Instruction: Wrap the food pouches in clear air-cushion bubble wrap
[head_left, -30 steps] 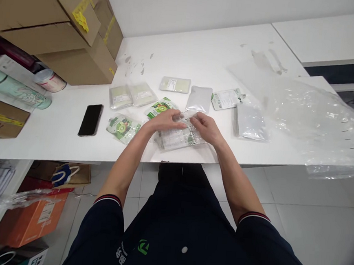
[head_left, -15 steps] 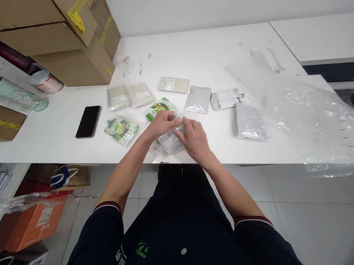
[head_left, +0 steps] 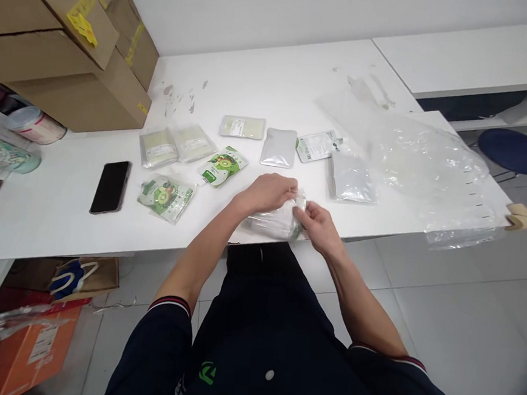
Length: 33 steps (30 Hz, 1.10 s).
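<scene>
Both hands at the front edge of the white bench (head_left: 262, 94). The left hand (head_left: 268, 193) lies over the top of a clear bag (head_left: 270, 223), fingers closed on its upper edge. The right hand (head_left: 313, 221) pinches the bag's right end between thumb and fingers. The bag rests on the bench, directly before the person. Behind it: two green pouches (head_left: 223, 165), a silver pouch (head_left: 279, 147) and a phone (head_left: 110, 178) further left. Cardboard boxes (head_left: 51, 53) stand far left; a large plastic sheet (head_left: 421, 161) lies right.
</scene>
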Tool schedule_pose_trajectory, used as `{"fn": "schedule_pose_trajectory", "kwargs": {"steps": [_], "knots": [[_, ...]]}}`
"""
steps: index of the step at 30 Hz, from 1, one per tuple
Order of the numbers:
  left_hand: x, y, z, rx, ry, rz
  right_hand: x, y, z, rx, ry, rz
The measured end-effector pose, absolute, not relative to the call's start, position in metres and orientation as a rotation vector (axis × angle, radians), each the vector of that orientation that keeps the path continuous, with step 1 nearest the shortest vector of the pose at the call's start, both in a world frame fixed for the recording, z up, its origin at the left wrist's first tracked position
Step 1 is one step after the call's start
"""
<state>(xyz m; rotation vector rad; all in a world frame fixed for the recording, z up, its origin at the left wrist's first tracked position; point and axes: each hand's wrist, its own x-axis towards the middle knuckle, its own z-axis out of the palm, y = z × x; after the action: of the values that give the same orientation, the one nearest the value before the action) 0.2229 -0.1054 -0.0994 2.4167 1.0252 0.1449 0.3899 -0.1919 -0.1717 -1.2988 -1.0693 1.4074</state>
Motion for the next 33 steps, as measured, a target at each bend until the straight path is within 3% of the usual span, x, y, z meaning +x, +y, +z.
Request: {"fn": "schedule_pose_trajectory", "kwargs": {"steps": [3, 7, 9, 14, 17, 21, 23, 28, 33], "knots": [[0.243, -0.105, -0.095, 2.700, 0.880, 0.101, 0.409, -0.201, -0.170, -1.288, -1.038, 1.580], [0.267, -0.114, -0.109, 2.851, 1.186, 0.415, 0.413, -0.198, -0.176, -1.319, -0.602, 1.402], [0.271, -0.119, -0.127, 2.801, 1.232, 0.396, 0.409, -0.197, -0.179, -1.298, -0.476, 1.423], [0.262, -0.123, -0.171, 2.778, 1.108, 0.347, 0.429, -0.206, -0.165, -1.573, -0.902, 1.558], [0.259, -0.120, -0.181, 2.831, 1.090, 0.369, 0.464, -0.201, -0.143, -1.814, -1.266, 1.224], [0.260, -0.116, -0.186, 2.863, 1.046, 0.419, 0.517, -0.150, -0.126, -2.072, -1.333, 0.185], [0.260, -0.116, -0.190, 2.860, 1.063, 0.464, 0.536, -0.112, -0.131, -2.153, -1.366, -0.129], [0.259, -0.119, -0.198, 2.846, 1.117, 0.530, 0.557, -0.036, -0.156, -2.316, -1.610, -0.293], [0.259, -0.121, -0.195, 2.787, 1.142, 0.528, 0.565, -0.002, -0.161, -2.115, -1.538, -0.029]]}}
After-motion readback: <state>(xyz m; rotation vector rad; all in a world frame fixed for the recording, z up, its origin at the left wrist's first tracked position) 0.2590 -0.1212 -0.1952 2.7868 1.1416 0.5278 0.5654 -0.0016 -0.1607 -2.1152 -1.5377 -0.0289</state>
